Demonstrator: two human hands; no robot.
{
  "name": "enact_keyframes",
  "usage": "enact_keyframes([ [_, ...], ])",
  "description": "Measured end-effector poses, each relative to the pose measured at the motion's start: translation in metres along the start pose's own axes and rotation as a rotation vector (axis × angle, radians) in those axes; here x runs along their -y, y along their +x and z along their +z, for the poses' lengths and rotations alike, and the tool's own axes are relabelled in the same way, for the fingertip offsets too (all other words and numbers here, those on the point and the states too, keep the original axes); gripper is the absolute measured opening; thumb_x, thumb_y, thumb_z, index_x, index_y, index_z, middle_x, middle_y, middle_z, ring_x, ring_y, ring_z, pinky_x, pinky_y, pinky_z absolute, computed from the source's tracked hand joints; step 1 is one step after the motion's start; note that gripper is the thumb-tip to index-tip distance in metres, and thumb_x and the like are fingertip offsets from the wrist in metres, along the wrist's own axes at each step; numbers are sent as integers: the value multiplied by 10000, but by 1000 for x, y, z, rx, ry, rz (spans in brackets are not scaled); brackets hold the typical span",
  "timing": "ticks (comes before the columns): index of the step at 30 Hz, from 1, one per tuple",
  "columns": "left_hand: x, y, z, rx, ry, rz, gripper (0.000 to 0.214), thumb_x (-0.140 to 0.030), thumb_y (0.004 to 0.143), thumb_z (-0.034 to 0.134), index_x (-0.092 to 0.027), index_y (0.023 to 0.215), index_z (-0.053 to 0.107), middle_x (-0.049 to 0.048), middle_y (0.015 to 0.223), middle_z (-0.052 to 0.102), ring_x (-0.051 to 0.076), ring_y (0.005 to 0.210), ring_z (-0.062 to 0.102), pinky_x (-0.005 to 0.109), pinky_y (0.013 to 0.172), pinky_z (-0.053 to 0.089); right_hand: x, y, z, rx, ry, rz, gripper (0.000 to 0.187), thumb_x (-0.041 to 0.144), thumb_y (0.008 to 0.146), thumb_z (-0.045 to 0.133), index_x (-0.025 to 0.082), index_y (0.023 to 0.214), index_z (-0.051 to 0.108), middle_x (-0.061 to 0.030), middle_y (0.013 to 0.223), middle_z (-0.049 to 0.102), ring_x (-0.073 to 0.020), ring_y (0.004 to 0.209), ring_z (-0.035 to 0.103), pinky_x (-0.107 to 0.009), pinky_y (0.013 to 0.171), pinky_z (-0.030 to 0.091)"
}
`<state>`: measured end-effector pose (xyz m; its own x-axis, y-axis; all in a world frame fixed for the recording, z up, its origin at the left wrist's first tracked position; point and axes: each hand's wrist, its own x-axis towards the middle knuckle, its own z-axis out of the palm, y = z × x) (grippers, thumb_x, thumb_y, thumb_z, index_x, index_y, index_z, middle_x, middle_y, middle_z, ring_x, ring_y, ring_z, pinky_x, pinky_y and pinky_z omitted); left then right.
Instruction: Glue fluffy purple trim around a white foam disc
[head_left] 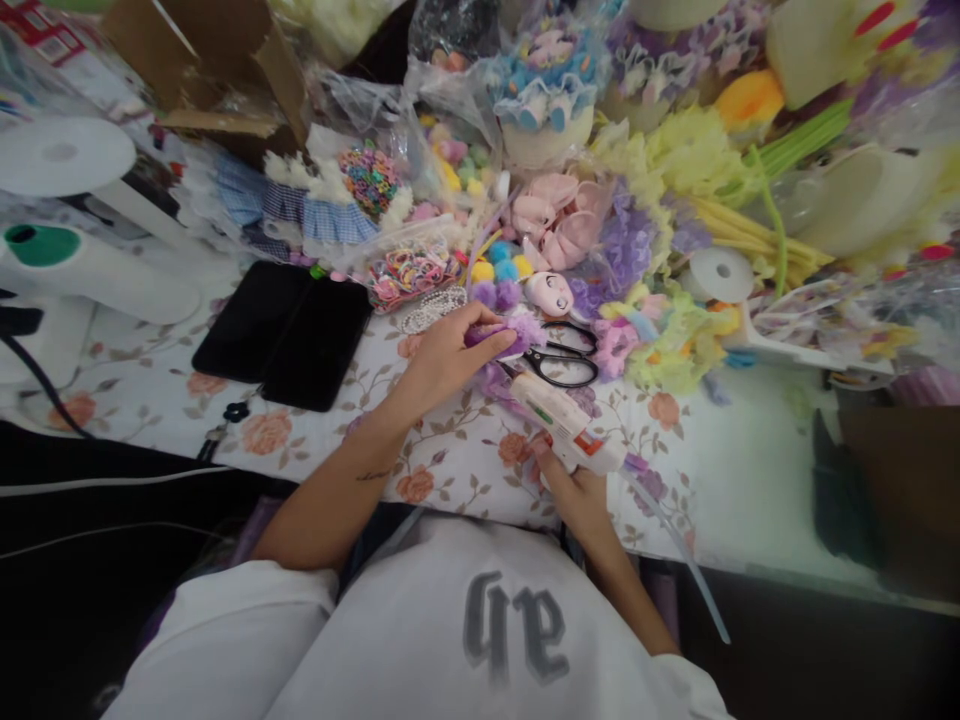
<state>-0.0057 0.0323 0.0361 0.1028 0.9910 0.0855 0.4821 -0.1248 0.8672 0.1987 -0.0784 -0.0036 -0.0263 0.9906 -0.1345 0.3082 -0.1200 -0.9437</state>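
Between the thumb and fingers of my left hand (456,352) is a fluffy purple piece (527,332); its exact kind is unclear. My right hand (571,487) is wrapped round the grip of a white hot glue gun (564,420), whose nozzle points up and left, close below the purple piece. A long clear glue stick (694,565) sticks out of the gun's back end. Black-handled scissors (566,368) lie just beyond the gun. A small doll head (550,294) with a drawn face rests behind them, beside several purple, blue and yellow pompoms (504,265).
Two dark phones (315,340) lie at the left on the flowered tablecloth (457,450). Bags of coloured bands (412,275), pink shell-like pieces (562,215), yellow ruffles (679,340) and a ribbon spool (720,273) crowd the back. A cardboard box (217,70) stands at the back left.
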Motion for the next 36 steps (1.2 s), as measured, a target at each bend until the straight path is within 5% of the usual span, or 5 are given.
enact_keyframes([
  [36,-1,1,-1,1,-14,-24,300,-495,872,596,-207,938,652,-4,888,671,167,812,576,289,773,431,3,-1,-1,-22,-34,-16,340,416,877,582,231,592,569,19,544,591,-155,542,560,-284,558,464],
])
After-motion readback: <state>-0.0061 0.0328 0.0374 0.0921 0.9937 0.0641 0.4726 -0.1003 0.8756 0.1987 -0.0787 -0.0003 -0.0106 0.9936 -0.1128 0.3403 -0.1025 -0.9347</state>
